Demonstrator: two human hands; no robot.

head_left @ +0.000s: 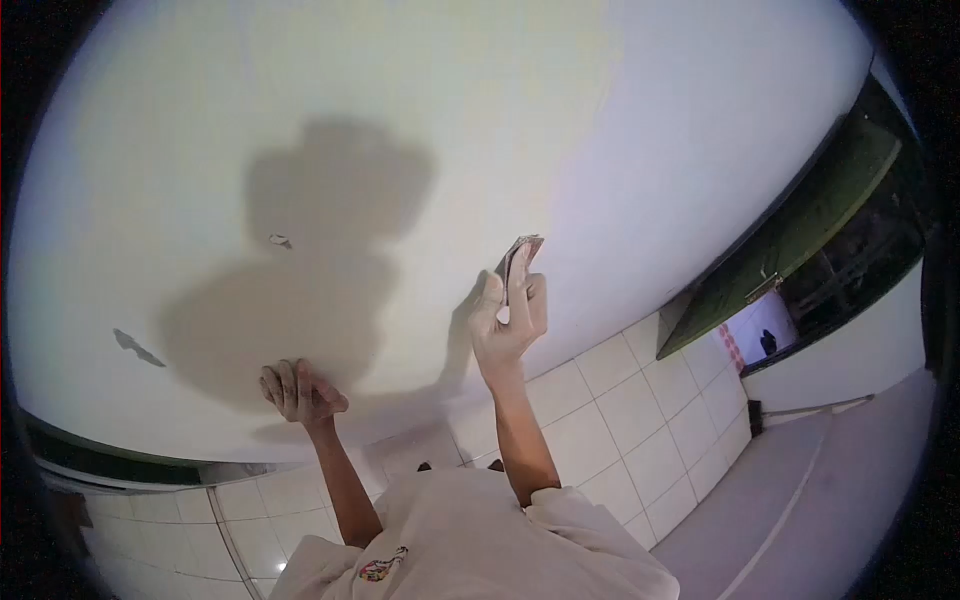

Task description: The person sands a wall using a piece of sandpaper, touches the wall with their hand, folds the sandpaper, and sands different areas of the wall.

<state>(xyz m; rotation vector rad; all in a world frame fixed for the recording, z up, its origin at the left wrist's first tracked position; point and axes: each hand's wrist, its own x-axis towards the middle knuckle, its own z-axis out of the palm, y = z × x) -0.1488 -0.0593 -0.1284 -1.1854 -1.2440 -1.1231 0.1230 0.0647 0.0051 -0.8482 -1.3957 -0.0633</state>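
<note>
In front of me rises a pale wall [500,130] with a small chipped patch [281,241] and a longer grey scar [138,347] on its left part. My right hand [510,320] is closed on a folded piece of sandpaper [533,243], held up at the wall with the fingers pressed along it. White dust covers that hand. Lower and to the left, my left hand [302,392] is near the wall, fingers loosely bent, thumb apart, nothing seen in it. Whether it touches the wall I cannot tell.
White floor tiles [620,410] run along the wall's foot. A dark green door [790,240] stands ajar at the right, beside a doorway. Another wall [850,480] is at lower right. A green edge [110,457] shows at lower left. My shadow falls on the wall.
</note>
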